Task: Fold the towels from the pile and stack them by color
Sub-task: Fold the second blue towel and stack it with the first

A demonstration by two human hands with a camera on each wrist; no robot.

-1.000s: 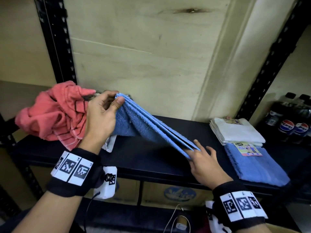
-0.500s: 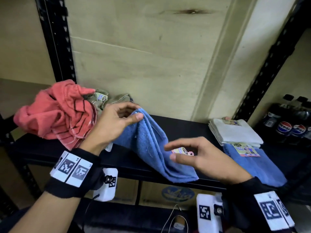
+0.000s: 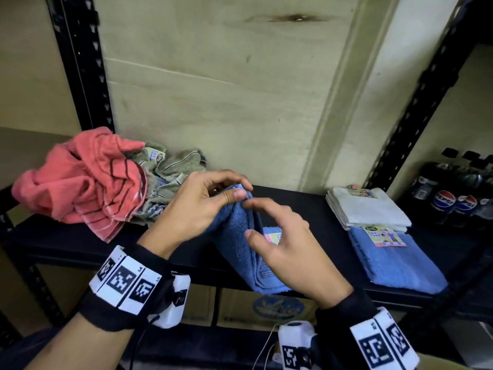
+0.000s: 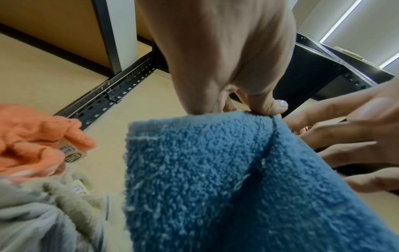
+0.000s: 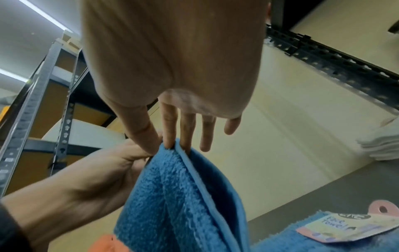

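Blue face towel [image 3: 234, 249], part-folded: we are pinching its top edge in the left grip [image 3: 192, 209]; right grip [image 3: 288, 249] apart, fingertips [image 5: 167, 136] touching it; corners want aligning before creasing.

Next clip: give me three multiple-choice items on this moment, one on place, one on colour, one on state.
1. Where are the folded white towels?
A) on the floor
B) behind the folded blue towel, at the right of the shelf
C) on a box

2. What colour is the held towel, pinched by the left hand?
A) white
B) grey
C) blue

3. How does the red towel lie?
A) crumpled
B) folded flat
C) hanging

1 B: the head view shows them there.
2 C: both wrist views show blue cloth.
3 A: it lies bunched up.
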